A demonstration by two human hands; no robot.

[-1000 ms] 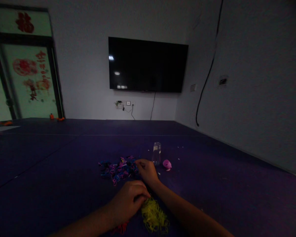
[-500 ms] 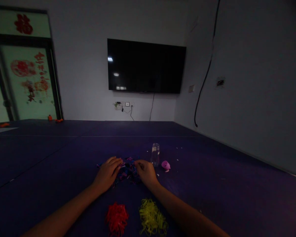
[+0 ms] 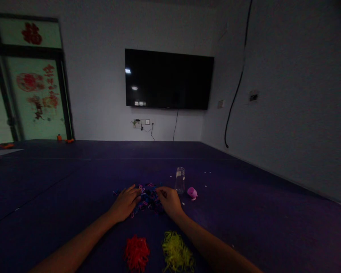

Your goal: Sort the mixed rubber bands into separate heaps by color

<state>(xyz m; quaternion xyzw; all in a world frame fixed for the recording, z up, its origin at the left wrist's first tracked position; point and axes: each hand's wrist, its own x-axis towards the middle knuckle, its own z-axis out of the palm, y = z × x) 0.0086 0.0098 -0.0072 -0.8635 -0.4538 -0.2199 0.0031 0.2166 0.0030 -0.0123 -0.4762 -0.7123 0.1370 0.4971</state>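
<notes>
A loose pile of small blue, purple and pink rubber bands (image 3: 149,204) lies spread on the dark purple surface between my hands. On its left side rests my left hand (image 3: 126,204), fingers stretched out and touching the bands. At the right edge of the pile, my right hand (image 3: 171,203) has thumb and fingers pinched together; whatever is between them is too small and dark to make out. Nearer to me, between my forearms, are a heap of red bands (image 3: 136,253) and a heap of yellow bands (image 3: 176,252).
A clear bottle (image 3: 180,182) stands just beyond my right hand, with a pink-purple cup-like piece (image 3: 191,192) to its right. Small white scraps are scattered nearby. At the back are a wall-mounted television (image 3: 169,79), a hanging black cable (image 3: 235,94) and a door (image 3: 39,87).
The view has tilted up slightly, so everything sits a little lower in the picture. Both hands stay at the pile; the bands between them look a little more spread and uncovered.
</notes>
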